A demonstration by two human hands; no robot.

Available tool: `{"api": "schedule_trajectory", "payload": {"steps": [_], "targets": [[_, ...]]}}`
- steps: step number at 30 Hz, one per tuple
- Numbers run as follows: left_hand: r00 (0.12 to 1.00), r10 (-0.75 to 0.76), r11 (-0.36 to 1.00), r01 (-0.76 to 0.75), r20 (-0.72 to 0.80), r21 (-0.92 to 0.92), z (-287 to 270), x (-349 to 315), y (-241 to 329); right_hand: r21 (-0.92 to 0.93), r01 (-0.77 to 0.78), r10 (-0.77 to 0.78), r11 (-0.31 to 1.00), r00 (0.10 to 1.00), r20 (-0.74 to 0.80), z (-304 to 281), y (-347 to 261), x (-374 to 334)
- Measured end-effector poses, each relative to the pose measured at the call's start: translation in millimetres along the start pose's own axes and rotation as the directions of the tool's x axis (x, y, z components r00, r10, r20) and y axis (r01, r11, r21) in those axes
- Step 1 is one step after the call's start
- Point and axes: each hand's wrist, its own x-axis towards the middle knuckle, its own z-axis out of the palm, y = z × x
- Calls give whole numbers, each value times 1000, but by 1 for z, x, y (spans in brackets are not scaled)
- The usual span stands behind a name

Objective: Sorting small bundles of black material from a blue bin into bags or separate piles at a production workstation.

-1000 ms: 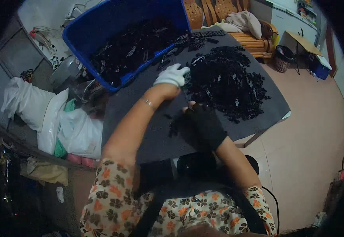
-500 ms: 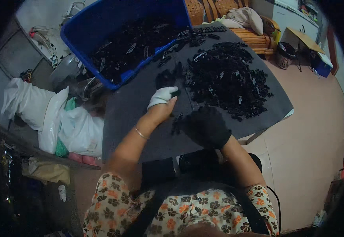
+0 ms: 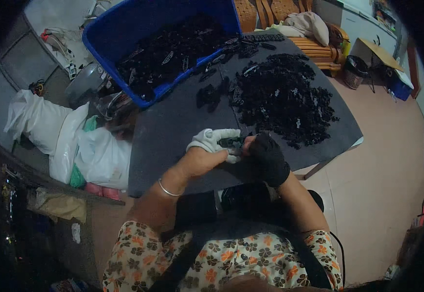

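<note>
Over the near part of the table, my left hand, in a white glove with a bare thumb, is closed on a small dark plastic part. My right hand, in a black glove with bare fingertips, meets it from the right. Its thumb and finger are pinched at the part's right end; whether they hold a second piece is too small to tell. Beyond the hands lies a large heap of small black plastic parts. A smaller cluster of black pieces rests to its left.
A blue bin of black parts stands at the table's far left corner. The dark grey tabletop spreads around my hands. White sacks lean left of the table. A wooden bench and a wastebasket stand beyond it.
My left hand has come back toward me and right, now with a dark plastic part in it. My right hand has turned in to meet it, its fingers pinched at the part.
</note>
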Motion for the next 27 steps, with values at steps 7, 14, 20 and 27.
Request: {"api": "schedule_trajectory", "payload": {"steps": [7, 14, 20, 27], "targets": [[999, -34, 978, 38, -22, 203, 7, -5, 12, -5, 54, -54, 999, 999, 5, 3, 8, -8], [997, 8, 976, 10, -83, 217, 6, -8, -3, -136, 137, -126, 981, 989, 83, 0, -3, -7], [979, 134, 970, -98, -155, 223, 10, -28, -8, 239, -292, 271, 926, 955, 116, -1, -23, 1], [933, 352, 748, -331, 78, 575, 6, -46, -3, 42, -455, 336, 889, 714, 614, -26, -37, 18]]}}
